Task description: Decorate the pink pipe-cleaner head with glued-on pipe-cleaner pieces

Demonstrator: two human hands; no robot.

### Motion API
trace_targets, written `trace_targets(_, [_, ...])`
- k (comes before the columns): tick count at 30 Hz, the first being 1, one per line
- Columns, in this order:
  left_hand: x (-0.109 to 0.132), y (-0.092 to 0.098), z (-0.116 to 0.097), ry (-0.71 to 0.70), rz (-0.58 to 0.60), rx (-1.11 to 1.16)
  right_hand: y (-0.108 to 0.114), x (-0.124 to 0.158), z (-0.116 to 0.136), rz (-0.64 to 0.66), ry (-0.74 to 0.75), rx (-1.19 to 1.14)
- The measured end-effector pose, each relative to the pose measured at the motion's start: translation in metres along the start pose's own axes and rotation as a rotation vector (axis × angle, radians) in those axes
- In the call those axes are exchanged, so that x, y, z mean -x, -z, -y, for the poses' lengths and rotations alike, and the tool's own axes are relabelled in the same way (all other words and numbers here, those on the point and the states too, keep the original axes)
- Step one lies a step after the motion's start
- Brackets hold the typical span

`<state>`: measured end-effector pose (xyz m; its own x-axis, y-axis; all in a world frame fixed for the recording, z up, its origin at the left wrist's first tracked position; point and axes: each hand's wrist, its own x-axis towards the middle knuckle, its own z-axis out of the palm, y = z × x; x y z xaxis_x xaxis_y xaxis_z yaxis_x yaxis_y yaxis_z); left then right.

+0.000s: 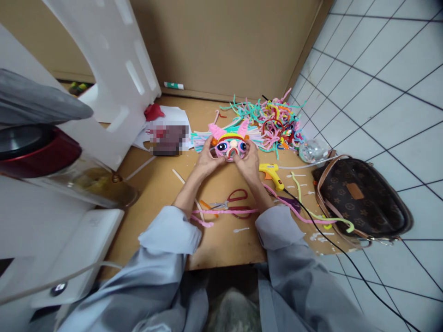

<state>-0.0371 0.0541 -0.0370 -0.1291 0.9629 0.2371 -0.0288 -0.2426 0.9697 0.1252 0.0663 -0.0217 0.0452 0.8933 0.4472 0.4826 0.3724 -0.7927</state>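
A small pipe-cleaner figure head point(230, 141) with pink ears, big eyes and a striped band sits between both my hands above a brown board point(221, 244). My left hand point(207, 159) grips its left side with curled fingers. My right hand point(248, 160) grips its right side, thumb pressed near the mouth. Red-handled scissors point(234, 202) and a loose pink pipe cleaner point(224, 211) lie on the board between my forearms. A yellow glue gun point(272, 174) lies just right of my right wrist.
A tangled pile of coloured pipe cleaners point(273, 122) lies behind the figure. A brown patterned handbag point(362, 198) rests at the board's right edge on the tiled floor. White paper point(171, 115) and a white plastic frame point(114, 78) stand at left. The glue gun's black cord point(346, 258) runs right.
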Motion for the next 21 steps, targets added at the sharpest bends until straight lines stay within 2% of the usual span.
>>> trace_targets(9, [-0.001, 0.005, -0.004, 0.037, 0.01, 0.026, 0.009, -0.015, -0.006, 0.125, -0.118, -0.243])
trace_targets(21, [0.002, 0.005, -0.013, 0.086, -0.041, 0.096, 0.007, -0.014, -0.02, 0.143, -0.06, -0.458])
